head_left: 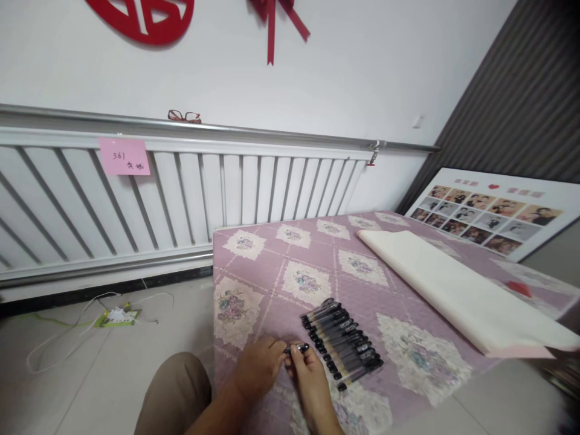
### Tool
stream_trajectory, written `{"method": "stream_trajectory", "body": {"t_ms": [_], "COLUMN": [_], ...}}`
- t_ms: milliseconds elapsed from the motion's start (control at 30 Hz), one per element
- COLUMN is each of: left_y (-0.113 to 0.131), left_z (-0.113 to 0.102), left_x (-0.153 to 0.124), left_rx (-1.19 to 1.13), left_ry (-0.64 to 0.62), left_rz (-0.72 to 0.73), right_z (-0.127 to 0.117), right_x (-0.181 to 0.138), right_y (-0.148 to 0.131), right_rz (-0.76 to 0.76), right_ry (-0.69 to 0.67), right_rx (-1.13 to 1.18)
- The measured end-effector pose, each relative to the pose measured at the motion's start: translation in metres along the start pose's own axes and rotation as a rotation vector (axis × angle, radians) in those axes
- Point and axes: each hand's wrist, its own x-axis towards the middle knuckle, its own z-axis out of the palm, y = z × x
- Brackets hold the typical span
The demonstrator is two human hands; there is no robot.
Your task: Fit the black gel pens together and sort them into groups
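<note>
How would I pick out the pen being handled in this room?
On the purple floral tablecloth in front of the white radiator, find the row of black-capped pens. Just left of it is the dark pen. Unlike those, it is held by the left hand and right hand.

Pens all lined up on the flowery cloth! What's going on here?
Someone's left hand and right hand are pinching what looks like a dark pen between them, just above the table's edge area. Beside the right hand, a row of pens lies side by side on the flowery cloth. Farther right lies a big cream sheet, with neither hand on it.
</note>
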Motion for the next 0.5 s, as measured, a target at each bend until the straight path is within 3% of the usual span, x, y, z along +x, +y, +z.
{"method": "stream_trajectory", "body": {"t_ms": [167, 300, 400, 500], "left_y": [-0.001, -0.004, -0.008, -0.013], "left_z": [0.003, 0.006, 0.007, 0.007], "left_x": [0.0, 0.001, 0.003, 0.005], "left_rx": [-0.007, -0.074, -0.155, -0.196], "left_ry": [0.051, 0.156, 0.249, 0.305], "left_rz": [0.004, -0.097, -0.161, -0.172], "right_z": [-0.004, -0.009, -0.01, -0.009], "right_x": [0.001, 0.002, 0.001, -0.001], "right_y": [0.003, 0.007, 0.011, 0.01], "right_rz": [0.034, 0.01, -0.062, -0.151], "right_ry": [0.132, 0.272, 0.266, 0.228], "right_rx": [0.16, 0.302, 0.221, -0.018]}}
